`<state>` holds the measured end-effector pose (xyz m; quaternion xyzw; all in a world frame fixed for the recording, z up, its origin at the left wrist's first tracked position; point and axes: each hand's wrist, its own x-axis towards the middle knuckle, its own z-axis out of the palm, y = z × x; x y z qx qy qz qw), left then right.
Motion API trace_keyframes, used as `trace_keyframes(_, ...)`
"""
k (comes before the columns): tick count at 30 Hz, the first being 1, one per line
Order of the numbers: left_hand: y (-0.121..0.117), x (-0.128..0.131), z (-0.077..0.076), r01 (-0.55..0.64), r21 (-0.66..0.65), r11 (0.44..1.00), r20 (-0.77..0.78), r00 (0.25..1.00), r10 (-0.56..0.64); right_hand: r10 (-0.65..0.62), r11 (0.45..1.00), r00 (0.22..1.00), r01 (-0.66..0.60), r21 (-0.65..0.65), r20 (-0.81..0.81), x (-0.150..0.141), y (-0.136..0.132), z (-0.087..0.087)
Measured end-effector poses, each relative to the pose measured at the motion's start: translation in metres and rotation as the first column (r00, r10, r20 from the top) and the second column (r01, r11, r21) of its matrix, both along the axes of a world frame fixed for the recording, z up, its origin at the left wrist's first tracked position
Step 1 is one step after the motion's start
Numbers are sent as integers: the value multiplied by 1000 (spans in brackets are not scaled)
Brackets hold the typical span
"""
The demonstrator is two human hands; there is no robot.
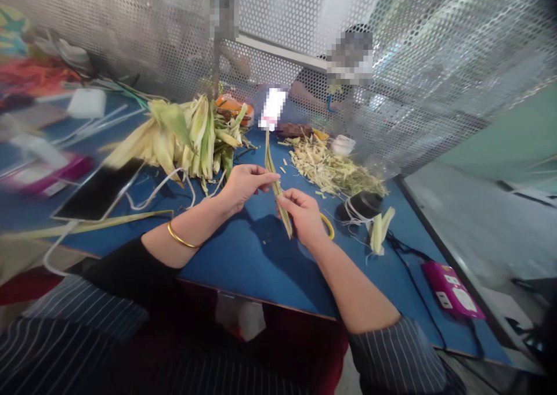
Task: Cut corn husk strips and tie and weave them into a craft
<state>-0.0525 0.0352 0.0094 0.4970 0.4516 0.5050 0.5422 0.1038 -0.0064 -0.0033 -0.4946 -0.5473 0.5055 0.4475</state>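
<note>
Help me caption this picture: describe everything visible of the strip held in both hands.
The strip is long, narrow and pale yellow-green, with lengthwise folds; it looks like dried plant leaf. It slants across the view over the blue tabletop. The left hand pinches it around mid-length; the right hand holds it lower down. Its upper tip is obscured.

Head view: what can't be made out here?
Head view, yellow loop: part of it is hidden behind the right hand.
Head view, husk strip: its top end meets a pixelated patch, so where it ends is unclear.
Head view, purple box at far left: details blurred.
</note>
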Motion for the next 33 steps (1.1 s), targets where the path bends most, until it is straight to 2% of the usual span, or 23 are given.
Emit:
trace_keyframes(4,0,1,-3,4,-41,999,77,997,-1,-65,997,996,62,-44,-55,-1,2,-3)
trace_keyframes(9,0,2,-2,5,-78,997,110,994,3,-33,992,987,14,-122,-159,-3,2,-6)
trace_keyframes(11,-2,3,-3,-14,-93,996,92,995,23,-24,994,994,12,-112,-106,-4,2,-7)
trace_keyframes(15,-6,9,-7,30,-77,997,7,1000,-30,-45,997,986,34,76,159,-2,2,-8)
trace_keyframes(17,-7,11,-10,69,-65,995,-21,997,-71,-87,984,969,47,171,233,-1,2,-8)
trace_keyframes(20,-8,12,-12,104,-54,993,-14,994,-105,-127,972,955,65,227,267,0,2,-4)
trace_keyframes(25,-6,13,-14,137,-21,990,88,987,-135,-103,985,971,70,156,216,-2,-2,3)
trace_keyframes(27,-6,13,-15,146,-25,989,115,983,-142,-116,973,949,49,226,295,-2,-3,3)
trace_keyframes(30,-7,15,-16,169,-31,985,139,977,-163,-200,918,872,8,396,447,1,0,1)
trace_keyframes(33,-8,16,-15,170,-56,984,166,973,-158,-206,912,864,-1,410,460,4,4,-2)
